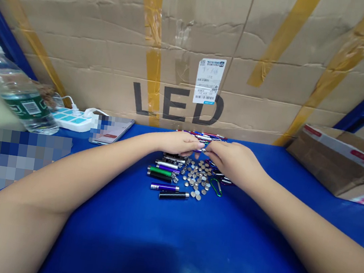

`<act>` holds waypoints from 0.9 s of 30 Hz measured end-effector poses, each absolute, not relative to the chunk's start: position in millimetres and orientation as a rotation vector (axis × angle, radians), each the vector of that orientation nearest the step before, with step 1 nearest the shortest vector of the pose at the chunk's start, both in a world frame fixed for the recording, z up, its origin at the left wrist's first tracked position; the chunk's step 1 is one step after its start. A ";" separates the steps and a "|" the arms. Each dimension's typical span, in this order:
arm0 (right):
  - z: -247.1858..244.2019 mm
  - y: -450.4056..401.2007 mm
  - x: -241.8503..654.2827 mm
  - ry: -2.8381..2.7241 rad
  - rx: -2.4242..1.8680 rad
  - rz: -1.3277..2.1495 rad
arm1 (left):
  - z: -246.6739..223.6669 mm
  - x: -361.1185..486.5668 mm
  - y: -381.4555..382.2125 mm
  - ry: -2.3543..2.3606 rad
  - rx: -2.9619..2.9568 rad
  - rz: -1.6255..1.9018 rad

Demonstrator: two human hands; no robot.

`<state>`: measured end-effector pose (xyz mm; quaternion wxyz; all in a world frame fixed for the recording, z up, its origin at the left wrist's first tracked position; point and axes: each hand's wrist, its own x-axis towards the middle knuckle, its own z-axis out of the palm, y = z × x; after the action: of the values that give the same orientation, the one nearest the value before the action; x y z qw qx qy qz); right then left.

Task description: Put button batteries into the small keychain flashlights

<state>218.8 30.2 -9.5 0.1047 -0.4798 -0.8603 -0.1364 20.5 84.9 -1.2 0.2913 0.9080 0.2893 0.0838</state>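
My left hand [179,143] and my right hand [232,161] meet above the blue tabletop [160,250]. Their fingertips pinch a small metal penlight [200,150], mostly hidden by my fingers. Just below my hands lies a loose pile of silver button cells [195,178]. Several penlight tubes [164,172] in green, purple, black and silver lie to its left, and a green carabiner [216,187] lies at its right. More slim tubes [202,134] lie in a row behind my hands.
A large taped cardboard box [181,64] printed "LED" stands along the back. On the left are a plastic water bottle [22,97], a white power strip [72,120] and a phone [112,129]. A brown carton [336,161] lies at the right, and blue shelf uprights frame both sides.
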 end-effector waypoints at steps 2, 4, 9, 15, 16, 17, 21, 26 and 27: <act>-7.9 30.5 219.9 -2.536 -1.430 -0.377 | 0.1 19.1 84.7 0.758 2.437 0.235; -6.7 32.3 223.0 -2.519 -1.463 -0.326 | 0.8 16.8 86.8 0.767 2.537 0.234; -6.4 39.3 233.6 -2.474 -1.531 -0.271 | -2.3 12.8 95.8 0.701 2.848 0.116; -8.0 41.8 237.4 -2.476 -1.513 -0.230 | -8.0 18.1 96.3 0.628 3.022 0.080; -8.5 42.1 237.6 -2.479 -1.501 -0.233 | -8.1 19.1 95.7 0.606 3.044 0.068; -9.0 42.5 237.9 -2.481 -1.493 -0.237 | -8.0 19.9 95.1 0.578 3.060 0.054; -10.7 44.2 239.0 -2.492 -1.474 -0.238 | -5.3 20.5 93.6 0.478 3.086 0.023; -10.6 44.5 240.2 -2.498 -1.448 -0.243 | -0.8 17.8 92.7 0.555 3.165 -0.016; -10.2 44.3 240.2 -2.499 -1.449 -0.243 | -0.2 17.3 92.8 0.587 3.175 -0.018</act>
<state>240.2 44.3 -10.2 0.1210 -0.4960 -0.8558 -0.0832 17.3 92.8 -0.2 -0.0437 0.9824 0.1815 -0.0054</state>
